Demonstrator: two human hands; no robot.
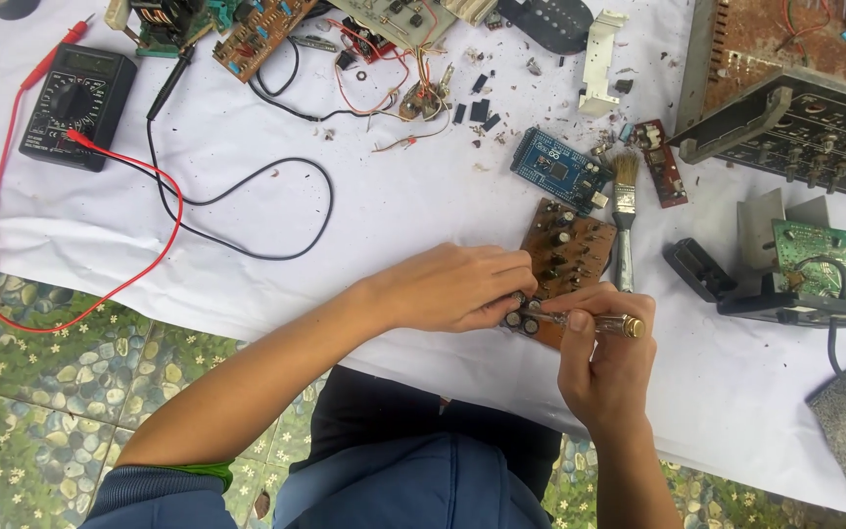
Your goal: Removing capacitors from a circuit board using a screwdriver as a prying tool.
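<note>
The brown circuit board (568, 257) lies at the near edge of the white cloth (394, 206), right of centre; its long axis runs from near-left to far-right, far end pointing toward the blue board (560, 168) and the brush (624, 211) just beside it. The left hand (457, 286) pinches the board's near end by its capacitors (523, 315); the right hand (607, 358) is closed around a slim metal tool (599, 323), its tip aimed left at those parts. As I judge it, the tip could slip and gouge the board or jab the left fingers, since they sit so close; the board could also slide off the near edge.
</note>
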